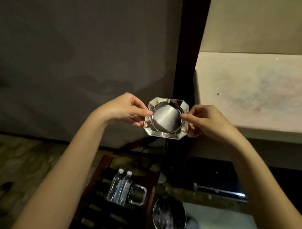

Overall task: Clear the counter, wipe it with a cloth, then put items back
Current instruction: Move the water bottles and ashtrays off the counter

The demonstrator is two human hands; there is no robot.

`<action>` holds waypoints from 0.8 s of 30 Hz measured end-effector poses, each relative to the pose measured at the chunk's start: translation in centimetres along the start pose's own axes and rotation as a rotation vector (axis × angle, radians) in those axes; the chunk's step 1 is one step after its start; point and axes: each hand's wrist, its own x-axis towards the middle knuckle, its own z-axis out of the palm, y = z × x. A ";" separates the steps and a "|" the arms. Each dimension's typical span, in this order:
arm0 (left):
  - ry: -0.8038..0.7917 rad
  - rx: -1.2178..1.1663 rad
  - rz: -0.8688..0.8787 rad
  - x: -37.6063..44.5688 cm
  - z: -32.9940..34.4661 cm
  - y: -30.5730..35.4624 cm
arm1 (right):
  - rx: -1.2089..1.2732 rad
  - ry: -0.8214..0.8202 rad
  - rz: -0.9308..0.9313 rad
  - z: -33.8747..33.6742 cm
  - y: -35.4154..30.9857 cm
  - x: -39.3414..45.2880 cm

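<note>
A glass ashtray (166, 118) is up in the air, held between both hands. The left hand (123, 110) pinches its left edge and the right hand (206, 121) pinches its right edge. The pale desk (250, 93) is just to the right. Far below, two water bottles (120, 188) and a second ashtray (137, 193) sit on a dark wooden rack (100, 177), beside a shiny bin (169, 216).

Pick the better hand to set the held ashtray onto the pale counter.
Right, probably. The right hand grips the ashtray on the side nearest the counter; the left hand would cross over.
</note>
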 end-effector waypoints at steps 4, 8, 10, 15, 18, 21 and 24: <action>-0.041 -0.002 -0.066 -2.1 -0.6 -5.9 | 0.036 -0.043 0.060 5.4 2.7 -2.0; -0.062 -0.073 -0.178 -2.7 -0.2 -11.6 | 0.072 -0.080 0.196 10.0 6.2 -3.1; -0.058 -0.066 -0.225 -2.5 0.3 -14.3 | 0.046 -0.099 0.257 11.6 8.1 -3.1; -0.017 -0.023 -0.340 -0.7 3.1 -22.2 | -0.074 -0.133 0.386 15.9 14.0 -2.8; 0.014 -0.027 -0.405 1.1 5.3 -27.2 | -0.120 -0.146 0.451 18.4 18.8 -2.0; 0.035 -0.029 -0.468 2.7 7.2 -31.9 | -0.149 -0.162 0.496 20.8 23.5 -1.4; 0.054 -0.020 -0.518 4.4 8.8 -36.4 | -0.155 -0.177 0.539 22.8 28.1 -0.7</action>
